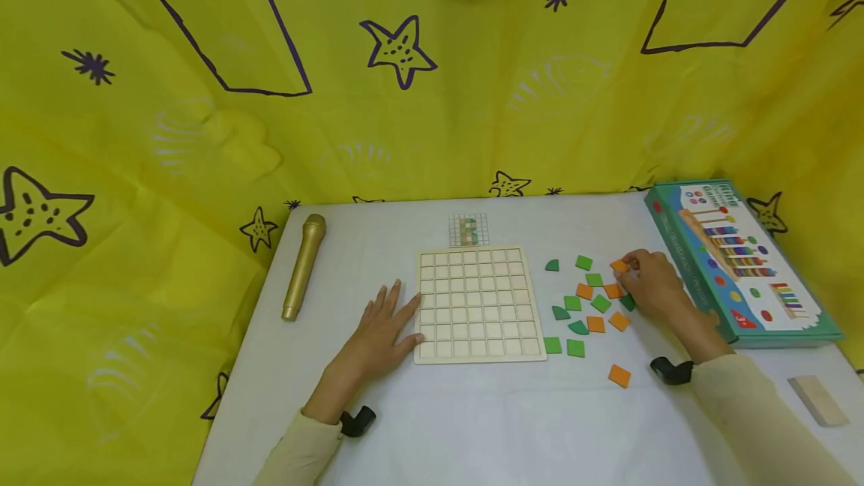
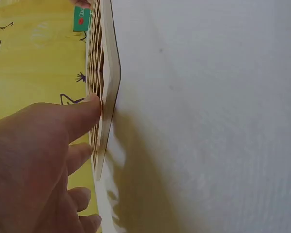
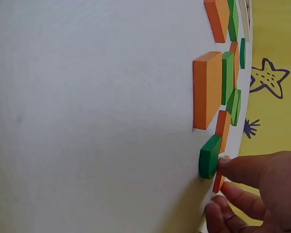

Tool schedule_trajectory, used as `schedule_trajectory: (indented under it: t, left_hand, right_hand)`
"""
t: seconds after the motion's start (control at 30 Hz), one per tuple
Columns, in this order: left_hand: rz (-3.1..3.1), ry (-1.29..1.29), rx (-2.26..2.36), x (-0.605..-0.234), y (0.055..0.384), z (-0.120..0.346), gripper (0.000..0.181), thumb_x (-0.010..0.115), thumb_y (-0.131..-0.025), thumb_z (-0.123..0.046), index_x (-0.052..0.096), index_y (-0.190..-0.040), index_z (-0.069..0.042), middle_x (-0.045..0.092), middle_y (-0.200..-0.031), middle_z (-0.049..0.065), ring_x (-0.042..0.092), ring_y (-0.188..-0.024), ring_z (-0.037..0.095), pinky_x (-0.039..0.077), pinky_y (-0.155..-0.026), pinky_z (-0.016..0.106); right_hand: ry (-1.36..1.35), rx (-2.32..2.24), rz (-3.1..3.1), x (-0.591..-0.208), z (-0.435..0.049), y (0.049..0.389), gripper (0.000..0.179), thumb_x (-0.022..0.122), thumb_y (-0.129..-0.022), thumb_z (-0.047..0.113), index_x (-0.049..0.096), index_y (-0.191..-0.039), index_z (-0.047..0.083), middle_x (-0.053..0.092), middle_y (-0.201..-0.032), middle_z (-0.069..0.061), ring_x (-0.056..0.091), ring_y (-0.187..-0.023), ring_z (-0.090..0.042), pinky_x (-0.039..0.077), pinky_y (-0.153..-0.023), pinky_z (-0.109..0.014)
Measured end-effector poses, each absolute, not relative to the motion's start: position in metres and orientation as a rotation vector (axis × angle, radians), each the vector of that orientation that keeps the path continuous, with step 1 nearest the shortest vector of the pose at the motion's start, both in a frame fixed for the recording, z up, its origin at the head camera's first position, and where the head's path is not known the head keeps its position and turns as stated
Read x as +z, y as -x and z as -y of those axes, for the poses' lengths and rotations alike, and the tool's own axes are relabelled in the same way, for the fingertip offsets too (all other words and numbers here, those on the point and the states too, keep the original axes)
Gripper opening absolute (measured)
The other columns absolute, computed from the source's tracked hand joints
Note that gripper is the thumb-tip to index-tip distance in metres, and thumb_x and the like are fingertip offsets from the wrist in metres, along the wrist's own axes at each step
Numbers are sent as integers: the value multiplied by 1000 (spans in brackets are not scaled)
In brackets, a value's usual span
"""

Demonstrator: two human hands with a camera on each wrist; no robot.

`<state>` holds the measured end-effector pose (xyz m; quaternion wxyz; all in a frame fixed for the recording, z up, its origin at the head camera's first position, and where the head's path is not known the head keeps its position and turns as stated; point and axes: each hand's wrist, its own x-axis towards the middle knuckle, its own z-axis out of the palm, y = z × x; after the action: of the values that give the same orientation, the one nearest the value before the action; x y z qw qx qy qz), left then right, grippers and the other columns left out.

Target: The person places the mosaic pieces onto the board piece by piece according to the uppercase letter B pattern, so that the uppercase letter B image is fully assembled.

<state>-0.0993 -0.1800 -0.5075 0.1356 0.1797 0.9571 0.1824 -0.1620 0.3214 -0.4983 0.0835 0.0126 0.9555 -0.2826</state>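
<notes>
My right hand (image 1: 651, 285) pinches an orange square tile (image 1: 619, 265) at the far right of the loose tiles. In the right wrist view its thumb and fingers meet on that tile, behind a dark green quarter-round tile (image 3: 210, 156). My left hand (image 1: 379, 336) lies with fingers spread, thumb and index fingertip touching the left edge of a wooden grid board (image 1: 479, 306). The left wrist view shows the thumb (image 2: 82, 114) against the board's rim (image 2: 111, 73). Several light green square tiles (image 1: 572, 303) and other orange squares (image 1: 596, 324) lie right of the board.
A small printed pattern card (image 1: 468, 230) lies behind the board. The green game box (image 1: 742, 268) stands at the right, with a wooden block (image 1: 818, 400) in front of it. A gold microphone (image 1: 304, 268) lies at the left. A yellow patterned cloth hangs behind the table.
</notes>
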Motion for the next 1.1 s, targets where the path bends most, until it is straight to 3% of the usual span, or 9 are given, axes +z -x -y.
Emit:
schedule_trajectory:
  t: [0.3,0.6,1.1]
  left_hand:
    - [-2755,-543,559,-504,97,179,67,56,-109,-42,34,-167,-18,10,-176,20,11,-163,42,18,-129,61]
    - [-2755,-552,563,-505,97,180,69,58,-108,-44,34,-167,-18,19,-175,19,17,-162,40,20,-129,60]
    - [-2752,-523,583,-505,98,179,70,60,-107,-46,36,-166,-18,23,-174,16,18,-162,37,20,-130,58]
  right_hand:
    - [14,-927,-2856,-503,-323,168,39,52,-106,6,50,-136,-18,44,-123,-40,48,-107,-51,45,-94,-68]
    - [57,-953,-2846,-511,-323,176,36,47,-107,2,49,-137,-18,43,-128,-40,45,-111,-51,44,-103,-70]
    - [100,-1021,-2839,-504,-294,199,39,48,-110,7,48,-139,-19,41,-134,-40,47,-118,-52,45,-103,-67]
